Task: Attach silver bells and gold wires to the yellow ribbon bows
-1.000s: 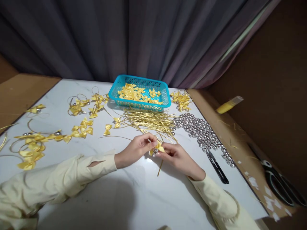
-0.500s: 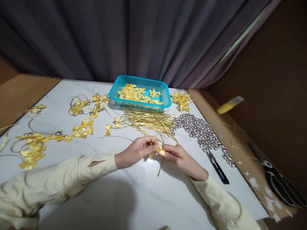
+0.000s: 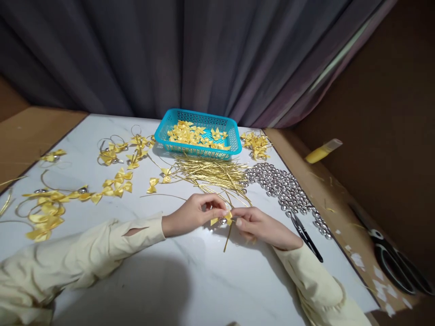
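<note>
Your left hand [image 3: 192,213] and right hand [image 3: 258,225] both pinching one yellow bow [image 3: 226,218], one blue basket [image 3: 199,134] far, two scissors [image 3: 306,235] on the right

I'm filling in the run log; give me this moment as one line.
left hand: pinching yellow bow | right hand: pinching same bow | gold wire: hangs below bow | table: blue basket, silver bells

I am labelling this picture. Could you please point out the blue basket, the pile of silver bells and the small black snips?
blue basket [image 3: 165,132]: head view, on its left rim.
pile of silver bells [image 3: 282,185]: head view, middle of the pile.
small black snips [image 3: 307,240]: head view, middle of the black handle.
</note>
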